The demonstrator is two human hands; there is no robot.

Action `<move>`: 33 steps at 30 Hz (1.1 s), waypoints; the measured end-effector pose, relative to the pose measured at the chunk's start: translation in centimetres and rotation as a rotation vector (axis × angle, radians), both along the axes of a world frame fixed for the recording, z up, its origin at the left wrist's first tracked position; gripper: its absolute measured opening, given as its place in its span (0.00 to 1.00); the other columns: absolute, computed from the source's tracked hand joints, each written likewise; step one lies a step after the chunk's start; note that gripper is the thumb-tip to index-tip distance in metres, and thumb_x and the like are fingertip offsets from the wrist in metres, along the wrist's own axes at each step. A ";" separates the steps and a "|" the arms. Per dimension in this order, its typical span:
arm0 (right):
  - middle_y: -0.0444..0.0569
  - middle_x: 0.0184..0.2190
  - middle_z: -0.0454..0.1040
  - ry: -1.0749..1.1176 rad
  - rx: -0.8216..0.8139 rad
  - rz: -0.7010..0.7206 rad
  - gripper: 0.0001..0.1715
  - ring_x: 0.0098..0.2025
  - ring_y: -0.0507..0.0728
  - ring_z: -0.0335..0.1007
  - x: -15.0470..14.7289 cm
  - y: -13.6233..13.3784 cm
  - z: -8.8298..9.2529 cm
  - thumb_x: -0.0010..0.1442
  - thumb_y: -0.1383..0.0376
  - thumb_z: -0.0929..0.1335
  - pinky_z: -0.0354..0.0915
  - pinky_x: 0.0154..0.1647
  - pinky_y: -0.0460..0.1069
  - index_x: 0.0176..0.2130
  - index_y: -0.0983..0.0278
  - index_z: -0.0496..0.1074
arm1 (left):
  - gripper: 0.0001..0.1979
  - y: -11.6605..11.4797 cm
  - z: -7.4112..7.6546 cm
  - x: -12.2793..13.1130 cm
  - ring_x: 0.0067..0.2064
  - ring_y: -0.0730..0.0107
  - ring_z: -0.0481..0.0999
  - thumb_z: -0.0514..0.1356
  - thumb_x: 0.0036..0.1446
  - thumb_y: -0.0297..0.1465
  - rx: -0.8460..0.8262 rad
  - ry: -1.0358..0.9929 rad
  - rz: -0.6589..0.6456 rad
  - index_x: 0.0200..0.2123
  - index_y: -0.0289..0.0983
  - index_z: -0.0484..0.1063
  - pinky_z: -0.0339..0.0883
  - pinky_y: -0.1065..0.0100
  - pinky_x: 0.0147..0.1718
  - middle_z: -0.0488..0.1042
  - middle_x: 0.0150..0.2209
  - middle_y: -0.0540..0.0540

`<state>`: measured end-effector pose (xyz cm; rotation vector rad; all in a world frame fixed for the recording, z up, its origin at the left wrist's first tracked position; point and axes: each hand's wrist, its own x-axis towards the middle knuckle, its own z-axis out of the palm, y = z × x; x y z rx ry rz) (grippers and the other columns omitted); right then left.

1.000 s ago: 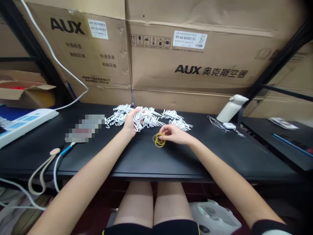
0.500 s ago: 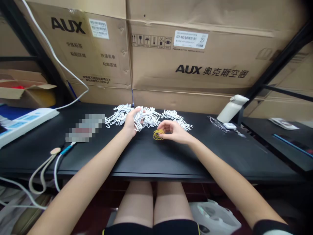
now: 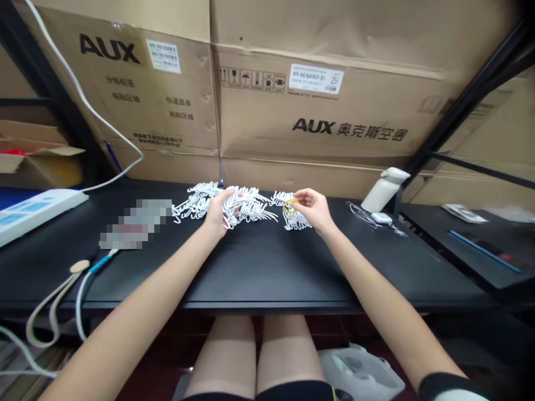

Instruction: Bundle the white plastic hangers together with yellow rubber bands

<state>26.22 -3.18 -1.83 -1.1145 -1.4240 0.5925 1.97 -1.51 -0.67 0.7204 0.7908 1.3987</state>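
A spread of small white plastic hooks (image 3: 196, 203) lies at the back of the black table (image 3: 259, 262). My left hand (image 3: 219, 209) is closed around a bunch of these white hooks (image 3: 246, 207), held just above the table. My right hand (image 3: 313, 209) pinches yellow rubber bands (image 3: 289, 205) between thumb and fingers, lifted off the table beside another cluster of hooks (image 3: 295, 220).
Large AUX cardboard boxes (image 3: 326, 100) stand against the back. A white power strip (image 3: 37, 207) and cables lie at the left. A white bottle (image 3: 382, 189), glasses (image 3: 359, 214) and a small white device sit at the right. A blurred patch (image 3: 136, 223) lies left of the hooks.
My right hand has picked the yellow rubber bands up off the table and carried them back towards the hooks. My left hand still holds its bunch.
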 end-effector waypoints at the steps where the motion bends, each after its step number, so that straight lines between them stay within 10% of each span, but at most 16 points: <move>1: 0.49 0.29 0.75 -0.004 0.036 -0.093 0.15 0.32 0.56 0.73 1.2 0.6 0.0 0.42 0.63 0.73 0.70 0.38 0.52 0.32 0.66 0.71 | 0.04 0.0 0.0 0.0 0.19 0.78 0.68 0.61 0.47 0.28 -0.005 0.007 0.008 0.28 0.32 0.70 0.58 0.76 0.13 0.76 0.27 0.47; 8: 0.50 0.28 0.76 -0.198 0.033 -0.638 0.10 0.32 0.57 0.74 10.1 2.9 -1.6 0.45 0.66 0.68 0.70 0.39 0.52 0.31 0.66 0.73 | 0.03 -0.4 0.4 0.1 0.22 0.76 0.71 0.60 0.48 0.26 -0.020 0.011 0.030 0.28 0.32 0.70 0.59 0.77 0.14 0.76 0.27 0.46; 33: 0.48 0.17 0.74 -0.423 -0.441 -0.540 0.04 0.20 0.53 0.71 12.8 3.4 -3.6 0.41 0.71 0.69 0.65 0.19 0.43 0.23 0.67 0.76 | 0.05 -0.1 0.2 -0.2 0.18 0.78 0.67 0.61 0.47 0.27 -0.009 0.010 0.007 0.30 0.32 0.70 0.59 0.76 0.13 0.76 0.27 0.46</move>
